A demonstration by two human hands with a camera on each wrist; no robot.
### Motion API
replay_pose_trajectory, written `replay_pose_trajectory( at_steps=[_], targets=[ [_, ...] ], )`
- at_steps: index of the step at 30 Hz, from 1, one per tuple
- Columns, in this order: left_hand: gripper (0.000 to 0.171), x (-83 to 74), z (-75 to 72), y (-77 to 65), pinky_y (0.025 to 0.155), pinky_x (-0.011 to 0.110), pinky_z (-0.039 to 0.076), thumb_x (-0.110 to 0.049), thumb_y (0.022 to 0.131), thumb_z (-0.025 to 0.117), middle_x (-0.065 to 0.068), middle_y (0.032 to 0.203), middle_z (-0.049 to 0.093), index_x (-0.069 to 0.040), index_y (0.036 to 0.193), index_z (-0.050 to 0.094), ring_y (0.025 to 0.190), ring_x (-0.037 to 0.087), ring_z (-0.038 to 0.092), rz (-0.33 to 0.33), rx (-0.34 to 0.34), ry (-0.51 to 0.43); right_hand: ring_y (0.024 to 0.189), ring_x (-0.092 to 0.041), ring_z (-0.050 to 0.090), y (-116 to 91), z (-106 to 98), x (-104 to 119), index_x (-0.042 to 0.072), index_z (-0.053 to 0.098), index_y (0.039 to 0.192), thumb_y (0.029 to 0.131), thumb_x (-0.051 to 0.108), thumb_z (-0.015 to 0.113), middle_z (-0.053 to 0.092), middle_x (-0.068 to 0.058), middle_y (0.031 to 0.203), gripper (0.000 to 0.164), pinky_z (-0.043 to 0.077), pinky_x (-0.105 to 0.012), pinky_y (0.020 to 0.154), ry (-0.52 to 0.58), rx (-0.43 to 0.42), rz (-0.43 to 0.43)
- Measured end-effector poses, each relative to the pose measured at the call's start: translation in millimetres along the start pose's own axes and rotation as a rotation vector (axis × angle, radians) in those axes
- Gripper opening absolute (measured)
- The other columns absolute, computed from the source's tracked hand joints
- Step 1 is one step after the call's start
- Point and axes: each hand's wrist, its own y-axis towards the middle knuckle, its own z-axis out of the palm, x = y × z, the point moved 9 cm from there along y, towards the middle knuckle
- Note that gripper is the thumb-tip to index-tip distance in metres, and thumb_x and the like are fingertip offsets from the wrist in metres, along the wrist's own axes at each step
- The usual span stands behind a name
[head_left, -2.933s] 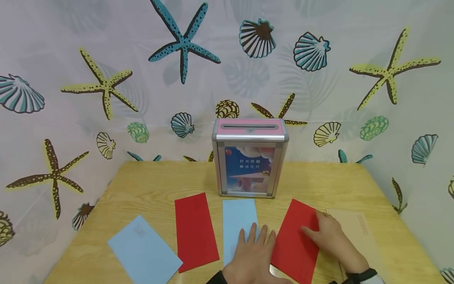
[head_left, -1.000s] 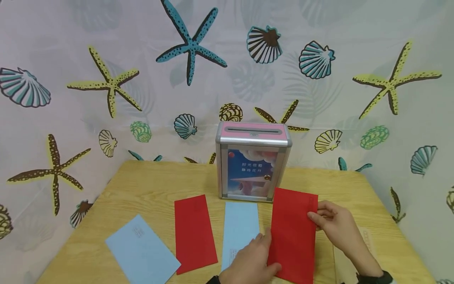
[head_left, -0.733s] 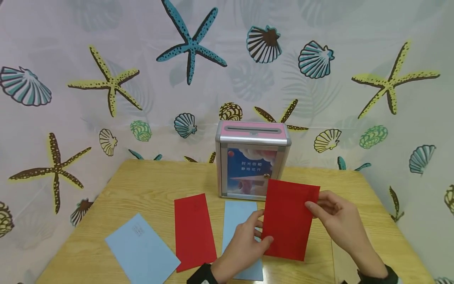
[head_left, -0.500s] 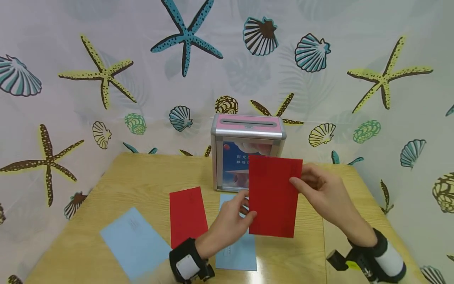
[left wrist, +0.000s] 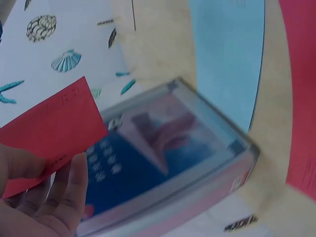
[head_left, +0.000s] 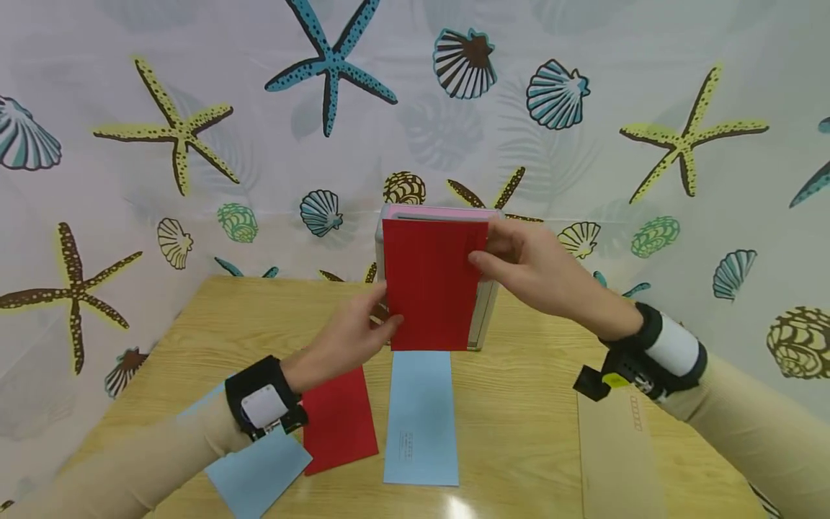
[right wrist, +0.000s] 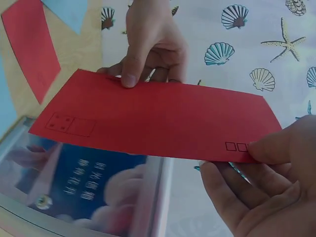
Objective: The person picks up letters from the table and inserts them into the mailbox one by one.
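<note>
A red envelope is held up in front of the pink and silver letter box, its top edge just below the slot in the head view. My left hand pinches its left edge low down, thumb in front. My right hand pinches the upper right edge between thumb and fingers. Printed boxes show on the face of the red envelope in the right wrist view. In the left wrist view the letter box shows its blue picture panel behind the envelope. The envelope hides most of the box front.
On the wooden table lie a light blue envelope, a second red envelope and another blue one, partly under my left arm. A tan envelope lies at the right. A patterned cloth hangs behind.
My right hand lifted the red envelope off the table, and my left hand came to its left edge. Both hands then carried it up and left to the letter box.
</note>
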Motion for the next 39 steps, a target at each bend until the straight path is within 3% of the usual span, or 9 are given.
replay_pose_trajectory(
  at_steps=[7,12,16,19,24,28,31,39],
  targets=[
    [0.045,-25.1,-54.7,20.8,0.076,0.038,0.064,0.005,0.094,0.068,0.015,0.125,0.07,-0.003,0.137,0.056,0.095,0.027,0.074,0.147,-0.082,0.158,0.097,-0.021,0.077,33,-19,34,0.002,0.07,0.12,0.102,0.007,0.06,0.077,-0.013,0.112,0.021,0.059,-0.021,0.089,-0.014,-0.133,-0.09],
    [0.043,-32.2,-84.3,15.1,0.075,0.042,0.064,0.004,0.094,0.069,0.016,0.122,0.072,-0.003,0.135,0.058,0.091,0.029,0.075,0.136,-0.082,0.304,0.098,-0.022,0.077,38,-13,52,0.0,0.069,0.121,0.102,0.006,0.06,0.076,-0.014,0.115,0.021,0.06,-0.026,0.091,0.03,-0.153,-0.143],
    [0.036,-35.7,-98.8,17.6,0.075,0.044,0.064,0.005,0.093,0.069,0.017,0.116,0.074,-0.001,0.129,0.061,0.092,0.031,0.076,0.151,-0.131,0.33,0.098,-0.022,0.076,37,-17,57,-0.001,0.066,0.123,0.102,0.004,0.059,0.075,-0.015,0.116,0.023,0.06,-0.025,0.09,0.046,-0.192,-0.165],
    [0.032,-41.2,-101.6,31.6,0.078,0.045,0.064,0.002,0.095,0.069,0.016,0.115,0.074,0.0,0.126,0.063,0.096,0.031,0.075,0.165,-0.195,0.3,0.096,-0.018,0.076,36,-32,64,-0.003,0.067,0.123,0.102,0.002,0.058,0.075,-0.014,0.114,0.023,0.06,-0.023,0.089,0.028,-0.249,-0.217],
    [0.033,-52.3,-95.8,68.1,0.085,0.044,0.063,-0.002,0.099,0.065,0.015,0.121,0.072,-0.002,0.131,0.062,0.103,0.029,0.073,0.203,-0.256,0.242,0.098,-0.013,0.074,35,-59,79,-0.004,0.068,0.121,0.102,0.002,0.056,0.075,-0.01,0.112,0.022,0.058,-0.023,0.093,-0.086,-0.358,-0.311],
    [0.037,-59.2,-87.8,95.1,0.091,0.04,0.062,-0.001,0.1,0.063,0.013,0.129,0.069,-0.003,0.137,0.059,0.113,0.025,0.069,0.25,-0.26,0.228,0.101,-0.013,0.073,37,-75,82,-0.003,0.068,0.122,0.104,0.006,0.056,0.076,-0.009,0.114,0.023,0.056,-0.021,0.096,-0.201,-0.419,-0.315],
    [0.037,-61.1,-84.4,110.2,0.093,0.037,0.06,0.0,0.101,0.06,0.012,0.132,0.068,-0.005,0.138,0.058,0.117,0.023,0.068,0.262,-0.27,0.237,0.102,-0.015,0.074,41,-83,78,-0.003,0.068,0.122,0.104,0.008,0.056,0.076,-0.009,0.115,0.024,0.056,-0.021,0.096,-0.224,-0.441,-0.306],
    [0.037,-56.8,-77.7,131.0,0.094,0.034,0.06,0.003,0.1,0.057,0.013,0.134,0.068,-0.004,0.137,0.059,0.117,0.024,0.069,0.235,-0.262,0.224,0.094,-0.009,0.073,46,-91,55,-0.003,0.069,0.118,0.103,0.008,0.056,0.076,-0.012,0.11,0.023,0.056,-0.018,0.093,-0.182,-0.468,-0.24]
  ],
)
